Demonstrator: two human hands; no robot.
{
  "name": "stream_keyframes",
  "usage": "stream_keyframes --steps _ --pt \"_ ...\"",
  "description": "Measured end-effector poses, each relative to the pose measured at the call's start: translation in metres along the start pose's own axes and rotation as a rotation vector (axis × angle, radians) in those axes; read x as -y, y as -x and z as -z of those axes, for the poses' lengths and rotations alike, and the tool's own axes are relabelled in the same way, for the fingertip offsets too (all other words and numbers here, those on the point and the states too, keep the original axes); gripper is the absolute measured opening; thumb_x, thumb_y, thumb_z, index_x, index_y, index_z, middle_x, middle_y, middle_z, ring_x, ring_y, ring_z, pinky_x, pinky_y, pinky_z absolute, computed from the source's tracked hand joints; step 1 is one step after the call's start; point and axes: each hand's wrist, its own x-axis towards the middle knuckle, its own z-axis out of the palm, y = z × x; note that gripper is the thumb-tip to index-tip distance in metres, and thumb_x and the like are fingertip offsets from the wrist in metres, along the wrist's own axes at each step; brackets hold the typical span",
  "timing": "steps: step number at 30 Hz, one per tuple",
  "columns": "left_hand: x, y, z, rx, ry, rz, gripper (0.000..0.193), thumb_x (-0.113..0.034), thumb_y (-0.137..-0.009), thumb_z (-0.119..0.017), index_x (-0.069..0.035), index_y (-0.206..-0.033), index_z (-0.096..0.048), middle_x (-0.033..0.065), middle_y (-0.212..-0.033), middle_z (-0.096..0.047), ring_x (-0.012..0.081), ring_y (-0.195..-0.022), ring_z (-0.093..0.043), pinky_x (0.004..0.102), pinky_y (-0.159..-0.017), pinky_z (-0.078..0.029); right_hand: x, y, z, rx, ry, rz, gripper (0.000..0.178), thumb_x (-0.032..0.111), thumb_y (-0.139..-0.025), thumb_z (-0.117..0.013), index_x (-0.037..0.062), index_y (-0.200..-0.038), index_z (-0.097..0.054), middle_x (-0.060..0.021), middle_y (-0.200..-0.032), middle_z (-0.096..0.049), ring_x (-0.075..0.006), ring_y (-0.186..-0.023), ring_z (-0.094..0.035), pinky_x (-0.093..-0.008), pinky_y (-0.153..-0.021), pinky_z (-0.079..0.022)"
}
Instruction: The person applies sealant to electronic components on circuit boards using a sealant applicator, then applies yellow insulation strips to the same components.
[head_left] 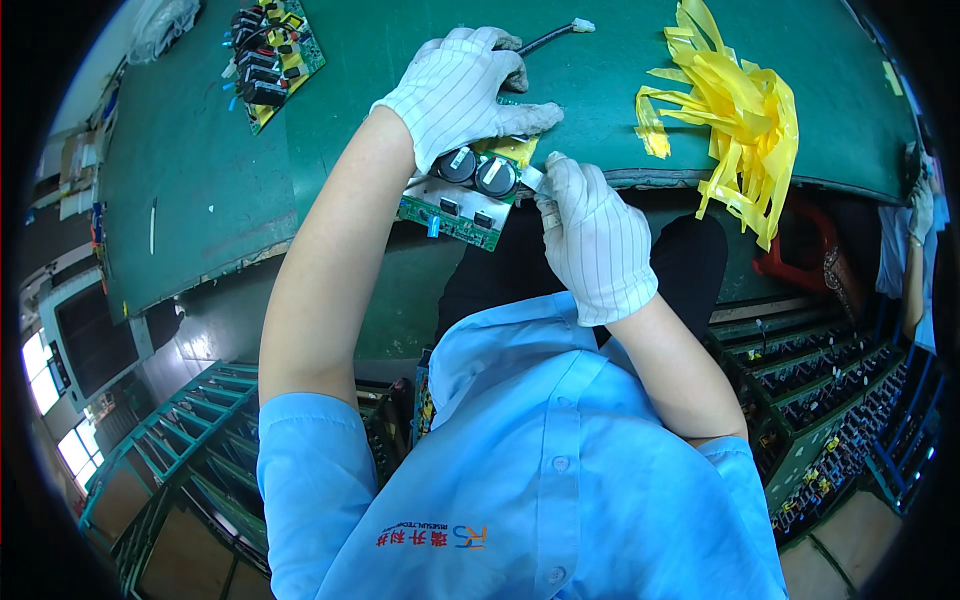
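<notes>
A green circuit board (pixel 460 224) with round black capacitors (pixel 477 172), a pale metal plate and a yellow-wrapped part overhangs the table's near edge. Across its far part lies my left hand (pixel 455 90), in a white striped glove, fingers bent over the board and thumb stretched to the right. The hand hides much of that end. At the board's right side, my right hand (pixel 598 240), gloved alike, pinches a small whitish flat piece (pixel 533 180) beside the capacitors; its exact kind is unclear. Beyond my left fingers extends a black cable (pixel 548 38) with a white connector.
Yellow tape strips (pixel 745 125) hang over the edge of the green table (pixel 350 40) at right. Another populated circuit board (pixel 268 60) lies far left. Racks of boards (pixel 820 400) stand lower right, a green metal frame (pixel 190 420) lower left. Another person's gloved hand (pixel 921 210) shows far right.
</notes>
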Motion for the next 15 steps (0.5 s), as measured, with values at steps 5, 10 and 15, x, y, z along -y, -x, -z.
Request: stream_keyframes --steps 5,10,15 --pt "0.001 0.002 0.001 0.002 0.026 -0.002 0.062 -0.064 -0.077 -0.072 -0.004 -0.09 -0.074 0.019 -0.127 -0.062 0.0361 -0.117 -0.059 0.0433 -0.098 -0.049 -0.009 0.0 -0.001 0.017 0.066 0.102 0.039 0.012 -0.084 -0.07 0.0061 -0.12 -0.055 -0.0091 -0.094 -0.063 -0.0277 -0.075 -0.066 -0.0375 -0.054 -0.052" --pt "0.001 0.001 -0.001 -0.046 0.027 -0.039 0.061 -0.062 -0.078 -0.073 -0.003 -0.09 -0.074 0.0205 -0.125 -0.063 0.0375 -0.115 -0.059 0.0442 -0.098 -0.049 -0.004 0.001 -0.013 -0.204 -0.36 -0.061 0.028 0.009 -0.093 -0.065 0.0019 -0.118 -0.056 -0.0173 -0.1 -0.064 -0.0366 -0.086 -0.066 -0.0411 -0.071 -0.055" --pt "0.001 0.002 0.0 -0.023 0.056 -0.016 0.056 -0.058 -0.08 -0.072 -0.003 -0.09 -0.073 0.0209 -0.125 -0.062 0.0382 -0.115 -0.059 0.0451 -0.098 -0.048 -0.01 -0.004 0.021 -0.064 -0.31 -0.081 0.029 0.012 -0.093 -0.065 0.0017 -0.119 -0.055 -0.0156 -0.098 -0.066 -0.035 -0.081 -0.067 -0.0399 -0.068 -0.055"
